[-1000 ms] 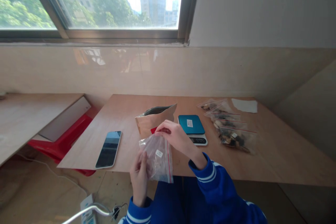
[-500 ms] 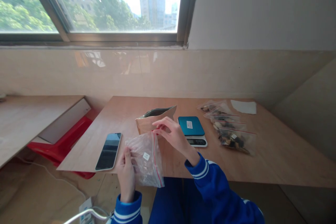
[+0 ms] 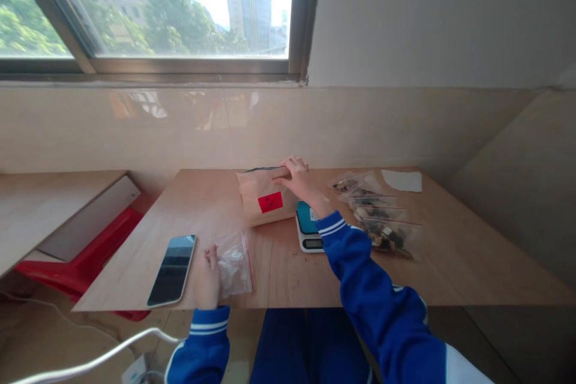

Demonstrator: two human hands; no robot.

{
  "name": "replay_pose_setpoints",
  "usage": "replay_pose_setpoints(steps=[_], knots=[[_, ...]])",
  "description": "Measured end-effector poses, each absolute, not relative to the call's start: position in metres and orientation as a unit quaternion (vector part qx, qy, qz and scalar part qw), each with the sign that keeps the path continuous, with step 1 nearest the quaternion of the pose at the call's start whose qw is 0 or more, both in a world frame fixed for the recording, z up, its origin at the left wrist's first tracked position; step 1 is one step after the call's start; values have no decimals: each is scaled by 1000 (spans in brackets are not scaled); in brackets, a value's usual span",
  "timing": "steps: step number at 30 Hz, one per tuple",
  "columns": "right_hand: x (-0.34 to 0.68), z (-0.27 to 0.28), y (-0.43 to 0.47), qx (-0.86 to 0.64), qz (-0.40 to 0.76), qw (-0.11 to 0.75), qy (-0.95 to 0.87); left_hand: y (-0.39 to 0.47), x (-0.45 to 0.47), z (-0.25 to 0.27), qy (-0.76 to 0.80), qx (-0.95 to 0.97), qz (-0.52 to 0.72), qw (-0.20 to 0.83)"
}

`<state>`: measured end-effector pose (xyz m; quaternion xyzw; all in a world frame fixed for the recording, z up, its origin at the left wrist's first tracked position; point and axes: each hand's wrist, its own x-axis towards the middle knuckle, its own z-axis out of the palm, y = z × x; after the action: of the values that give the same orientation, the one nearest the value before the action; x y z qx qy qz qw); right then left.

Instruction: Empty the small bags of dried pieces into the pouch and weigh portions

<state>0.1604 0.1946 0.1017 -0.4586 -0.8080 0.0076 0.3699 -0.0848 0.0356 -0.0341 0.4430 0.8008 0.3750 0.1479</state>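
My right hand (image 3: 294, 177) grips the top right edge of a brown paper pouch (image 3: 252, 201) with a red label on its front. The pouch stands upright near the table's middle, its contents hidden. At the lower left, my left hand (image 3: 208, 270) is closed on the left side of a clear zip bag (image 3: 236, 264) with a red seal strip and a small white sticker. This bag looks flat and lies at the table surface. Under my right wrist is a kitchen scale (image 3: 306, 222) with a teal top and a dark display, partly covered by my arm.
A phone (image 3: 172, 270) lies left of my left hand. Several filled zip bags (image 3: 391, 237) overlap on the right, with a white sheet (image 3: 402, 180) behind them. A red stool (image 3: 85, 252) stands between this table (image 3: 450, 270) and another at left. A white cable (image 3: 103, 357) crosses the lower left.
My right hand has left the zip bag's seal and taken hold of the pouch, which now shows its red label. My left hand has lowered the zip bag toward the table.
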Motion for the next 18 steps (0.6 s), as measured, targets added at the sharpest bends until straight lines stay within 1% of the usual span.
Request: replay_pose_setpoints(steps=[2, 4, 8, 10, 11, 14, 16, 18], knots=[[162, 101, 194, -434, 13, 347, -831, 53, -82, -38, 808, 445, 365, 125], [164, 101, 188, -416, 12, 348, -840, 64, -78, -40, 808, 448, 368, 105], [200, 97, 171, -431, 5, 433, -791, 68, -68, -33, 833, 440, 334, -10], [240, 86, 167, -465, 5, 458, -758, 65, -67, -29, 838, 457, 297, -34], [266, 78, 166, -491, 18, 435, -755, 63, -68, -27, 832, 478, 279, -27], [344, 47, 159, -623, 35, 294, -724, 58, -76, -30, 790, 573, 219, 4], [386, 27, 149, -657, 39, 269, -703, 57, -81, -38, 759, 628, 166, 39], [415, 13, 137, -680, 32, 267, -682, 57, -84, -47, 748, 650, 110, 77]])
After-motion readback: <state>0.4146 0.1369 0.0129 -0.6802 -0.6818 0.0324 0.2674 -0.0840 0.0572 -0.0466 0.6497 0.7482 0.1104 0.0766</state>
